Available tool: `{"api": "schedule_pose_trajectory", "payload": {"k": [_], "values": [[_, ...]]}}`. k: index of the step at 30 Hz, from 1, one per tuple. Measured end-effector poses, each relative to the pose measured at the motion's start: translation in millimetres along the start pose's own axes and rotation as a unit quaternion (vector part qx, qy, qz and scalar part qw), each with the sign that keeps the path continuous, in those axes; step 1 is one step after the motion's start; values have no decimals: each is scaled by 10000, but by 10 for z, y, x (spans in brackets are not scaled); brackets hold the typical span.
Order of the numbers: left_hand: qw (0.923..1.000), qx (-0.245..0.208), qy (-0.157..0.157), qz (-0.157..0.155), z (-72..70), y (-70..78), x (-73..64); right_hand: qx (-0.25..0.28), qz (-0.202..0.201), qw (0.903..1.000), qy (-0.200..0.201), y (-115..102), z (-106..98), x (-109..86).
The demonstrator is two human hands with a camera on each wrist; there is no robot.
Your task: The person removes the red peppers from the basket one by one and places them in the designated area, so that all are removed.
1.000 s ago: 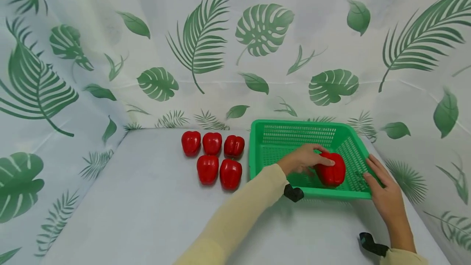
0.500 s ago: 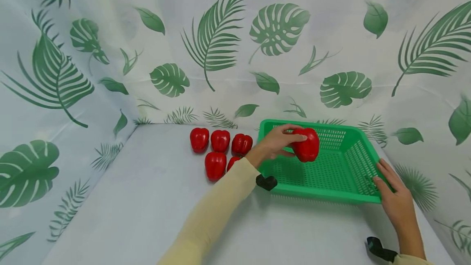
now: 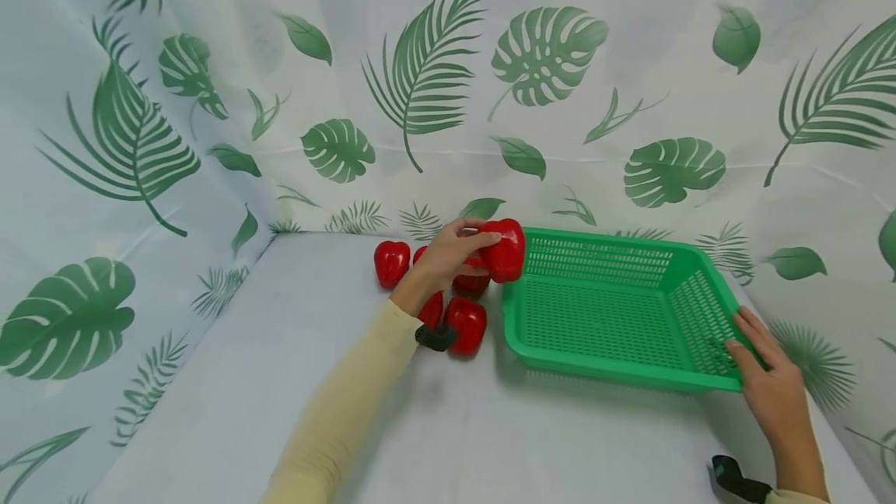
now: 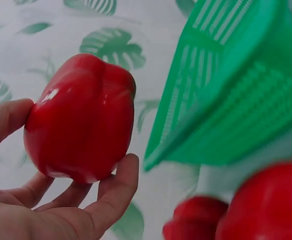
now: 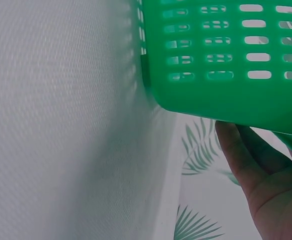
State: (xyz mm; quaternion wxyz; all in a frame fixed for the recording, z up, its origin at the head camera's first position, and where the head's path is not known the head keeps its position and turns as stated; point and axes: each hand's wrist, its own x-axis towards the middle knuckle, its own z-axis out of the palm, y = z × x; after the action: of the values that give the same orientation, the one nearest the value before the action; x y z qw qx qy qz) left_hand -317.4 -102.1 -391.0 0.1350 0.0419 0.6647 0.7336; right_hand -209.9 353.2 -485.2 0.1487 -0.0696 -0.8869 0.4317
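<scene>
My left hand [image 3: 448, 257] holds a glossy red bell pepper [image 3: 507, 250] just past the left rim of a green plastic basket [image 3: 623, 373]. In the left wrist view, the thumb and fingers grip this bell pepper [image 4: 81, 120] from its left and underside. My right hand [image 3: 775, 383] grips the basket's right edge near the front corner, thumb on the rim. The right wrist view shows fingers [image 5: 241, 160] against the basket wall [image 5: 211, 97]. Several more red bell peppers, one at the front [image 3: 465, 327], stand on the table left of the basket, partly hidden by my left hand.
The white table [image 3: 504, 442] meets a leaf-patterned cloth backdrop [image 3: 434, 61] at the back and both sides. The basket's slotted floor [image 3: 595, 317] shows bare. Black wrist mounts [image 3: 738, 479] stick out from both wrists.
My left hand has lifted the bell pepper out of the basket and carried it left, over the other peppers. My right hand keeps its grip on the basket. The view has turned slightly left.
</scene>
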Motion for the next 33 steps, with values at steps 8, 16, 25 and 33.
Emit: {"api": "schedule_pose_trajectory", "payload": {"k": [8,16,25,33], "values": [[9977,114,672,9,-589,-26,-243,23,0,10000,-70,-15,-15,-9],[9928,226,1177,24,-1084,-141,-510,-47,72,10000,-47,-44,-9,13],[9868,545,1493,-300,-1437,-424,-695,-189,109,9998,11,-52,-6,16],[9817,808,1626,-577,-1614,-655,-757,-213,136,9995,176,-54,16,9]]}}
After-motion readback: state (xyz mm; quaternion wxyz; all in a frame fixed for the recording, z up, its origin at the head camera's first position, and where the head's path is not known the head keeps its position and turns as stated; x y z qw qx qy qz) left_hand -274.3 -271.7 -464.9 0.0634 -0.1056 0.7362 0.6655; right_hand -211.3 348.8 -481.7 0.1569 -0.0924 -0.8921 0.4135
